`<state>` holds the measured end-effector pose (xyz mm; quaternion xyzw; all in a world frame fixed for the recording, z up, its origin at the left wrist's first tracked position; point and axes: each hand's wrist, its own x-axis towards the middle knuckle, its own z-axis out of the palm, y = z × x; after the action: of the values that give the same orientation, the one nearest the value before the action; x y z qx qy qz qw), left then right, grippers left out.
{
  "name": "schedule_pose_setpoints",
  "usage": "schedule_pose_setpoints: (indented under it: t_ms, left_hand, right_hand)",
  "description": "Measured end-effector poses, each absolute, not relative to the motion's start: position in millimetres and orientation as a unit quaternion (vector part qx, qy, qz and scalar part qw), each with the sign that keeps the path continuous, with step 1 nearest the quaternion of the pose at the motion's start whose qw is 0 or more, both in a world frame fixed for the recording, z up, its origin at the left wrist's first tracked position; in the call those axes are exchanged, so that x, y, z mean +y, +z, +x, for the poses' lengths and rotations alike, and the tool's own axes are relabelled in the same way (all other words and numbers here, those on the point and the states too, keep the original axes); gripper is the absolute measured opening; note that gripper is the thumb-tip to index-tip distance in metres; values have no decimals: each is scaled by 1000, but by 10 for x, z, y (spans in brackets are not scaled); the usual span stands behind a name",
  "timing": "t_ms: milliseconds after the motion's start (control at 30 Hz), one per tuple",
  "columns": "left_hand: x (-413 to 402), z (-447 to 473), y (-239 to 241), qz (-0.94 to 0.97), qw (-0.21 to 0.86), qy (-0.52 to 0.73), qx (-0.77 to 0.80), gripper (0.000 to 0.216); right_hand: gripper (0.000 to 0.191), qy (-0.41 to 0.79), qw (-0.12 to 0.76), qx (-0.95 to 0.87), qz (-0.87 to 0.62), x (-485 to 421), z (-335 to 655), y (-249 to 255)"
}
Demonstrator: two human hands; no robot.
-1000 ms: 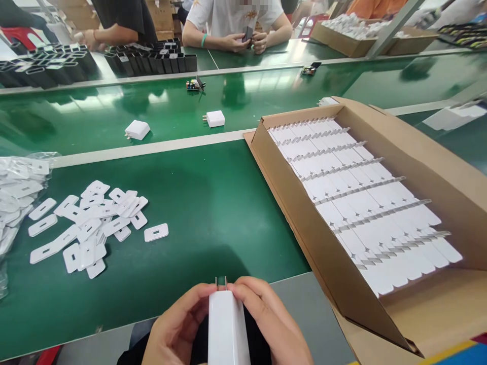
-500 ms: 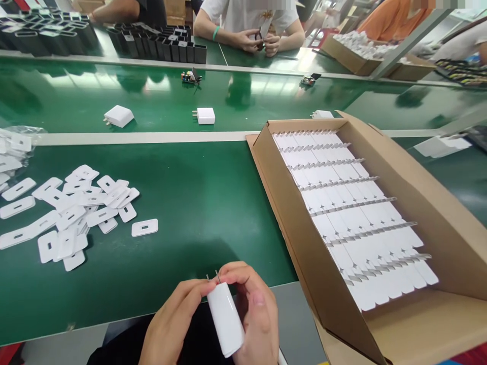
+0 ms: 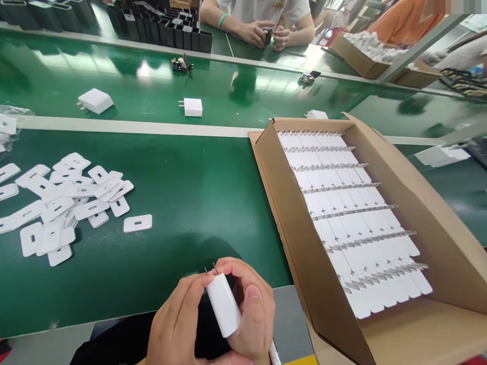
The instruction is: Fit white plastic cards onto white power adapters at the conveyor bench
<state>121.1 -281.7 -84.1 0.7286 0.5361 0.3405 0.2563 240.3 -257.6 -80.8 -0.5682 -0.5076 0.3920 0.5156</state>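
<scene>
Near the front edge of the green mat [image 3: 198,203], the left hand [image 3: 178,324] and right hand [image 3: 249,309] both close around a white wall charger [image 3: 223,304], prongs pointing away, so a steady two-handed pinch near the prong end seems best. To the left lies a scatter of white slotted labels [image 3: 68,203]; to the right, just beside the hands, a cardboard box [image 3: 300,243] of packed chargers [image 3: 350,213] crowds that side.

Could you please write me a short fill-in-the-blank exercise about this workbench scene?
1. Both hands hold one white ____ with two metal prongs.
2. The cardboard box lies to the person's ____.
3. The loose white plates lie on a ____ mat.

Missing words: charger; right; green
</scene>
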Motion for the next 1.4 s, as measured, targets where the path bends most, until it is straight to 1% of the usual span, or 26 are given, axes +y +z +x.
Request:
schedule_pose_setpoints:
  t_ms: [133, 200, 233, 400, 500, 567, 633, 733, 800, 867, 933, 1000, 1067, 1133, 1200, 1300, 1400]
  left_hand:
    - [-2755, 1203, -871, 732, 263, 331, 535, 80]
    - [-2681, 1203, -864, 725, 291, 329, 531, 78]
    - [-2632, 1204, -855, 718, 317, 329, 525, 75]
    - [-2391, 1181, -809, 616, 495, 365, 491, 44]
    - [-2334, 1146, -816, 500, 595, 389, 495, 44]
    - [-2320, 1125, -822, 422, 654, 393, 490, 45]
    - [-2309, 1114, -817, 354, 693, 405, 480, 47]
    - [-2283, 1113, -797, 281, 720, 437, 460, 47]
    - [-2263, 1111, -792, 263, 736, 439, 443, 46]
    - [-2250, 1102, -805, 260, 748, 432, 431, 44]
    - [-2249, 1088, -834, 259, 755, 428, 424, 46]
    - [-2257, 1071, -875, 261, 759, 425, 419, 52]
    - [-2264, 1054, -916, 285, 749, 422, 424, 60]
    - [-2258, 1035, -949, 343, 714, 415, 449, 60]
    - [-2230, 1011, -966, 418, 663, 390, 483, 50]
    - [-2152, 973, -956, 540, 564, 318, 537, 30]
    - [-2078, 946, -923, 644, 440, 283, 558, 20]
  right_hand:
    - [45, 379, 514, -505, -581, -2534, 2414, -878]
    - [45, 384, 509, -498, -587, -2513, 2433, -910]
    - [45, 393, 505, -494, -589, -2502, 2445, -922]
    - [48, 457, 471, -453, -603, -2465, 2500, -908]
    - [54, 482, 463, -453, -590, -2496, 2549, -868]
    - [54, 488, 464, -478, -564, -2535, 2604, -849]
    - [45, 462, 457, -521, -553, -2567, 2663, -834]
    - [37, 353, 431, -608, -565, -2572, 2711, -800]
    - [34, 280, 419, -652, -566, -2554, 2699, -772]
    - [29, 238, 416, -673, -563, -2535, 2663, -751]
    - [24, 211, 419, -686, -556, -2525, 2622, -749]
    - [23, 173, 418, -706, -545, -2524, 2596, -762]
    - [26, 122, 416, -724, -537, -2526, 2596, -779]
    - [30, 75, 416, -732, -535, -2526, 2614, -788]
    - [32, 52, 413, -736, -534, -2525, 2634, -790]
    - [32, 59, 414, -739, -528, -2523, 2642, -793]
    - [29, 74, 414, -732, -535, -2514, 2636, -795]
